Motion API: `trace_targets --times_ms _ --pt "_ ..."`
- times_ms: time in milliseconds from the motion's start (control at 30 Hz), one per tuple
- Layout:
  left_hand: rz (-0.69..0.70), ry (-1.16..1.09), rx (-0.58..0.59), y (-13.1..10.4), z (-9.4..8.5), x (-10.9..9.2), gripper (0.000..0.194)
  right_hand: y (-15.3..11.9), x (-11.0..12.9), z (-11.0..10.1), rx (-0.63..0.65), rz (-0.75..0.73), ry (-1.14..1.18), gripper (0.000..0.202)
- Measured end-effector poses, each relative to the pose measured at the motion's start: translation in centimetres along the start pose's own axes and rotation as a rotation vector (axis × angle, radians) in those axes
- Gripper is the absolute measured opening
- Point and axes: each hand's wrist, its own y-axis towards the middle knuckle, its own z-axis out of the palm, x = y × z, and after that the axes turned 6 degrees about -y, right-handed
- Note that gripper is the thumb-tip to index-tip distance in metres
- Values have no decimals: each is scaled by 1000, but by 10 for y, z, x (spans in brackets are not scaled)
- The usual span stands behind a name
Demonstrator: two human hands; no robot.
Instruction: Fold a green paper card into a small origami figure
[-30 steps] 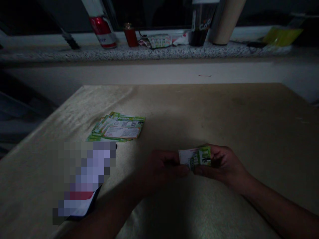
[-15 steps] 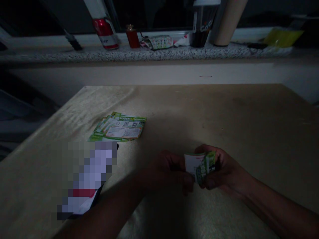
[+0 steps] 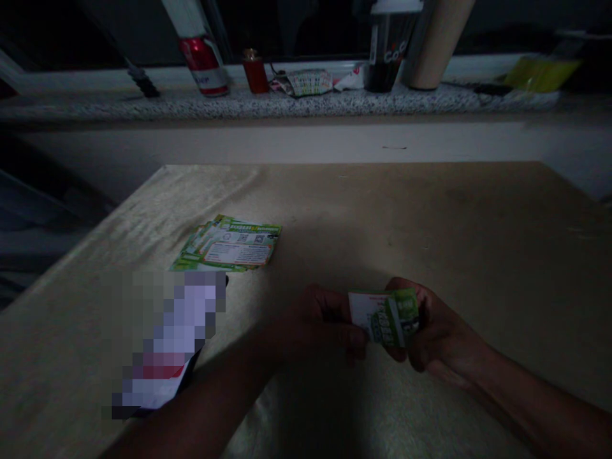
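Left fingers and right fingers pinched card; I watched dim tan table, speckled sill twelve o'clock; card white-and-green, printed.

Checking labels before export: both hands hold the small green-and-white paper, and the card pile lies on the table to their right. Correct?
Wrong side. The left hand and right hand do hold the paper, but the card pile lies on the table to their left, as the head view shows.
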Motion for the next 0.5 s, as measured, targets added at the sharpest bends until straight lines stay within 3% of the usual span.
trace_targets --times_ms 200,300,500 --pt "36 4 -18 -2 -3 -2 33 -3 0 -4 -1 -7 50 44" --pt "54 58 -101 -5 -10 -6 31 -5 3 -13 -24 -100 86 34" --pt "42 116 -180 -8 -5 -8 23 -3 7 -28 -56 -248 -114 43"
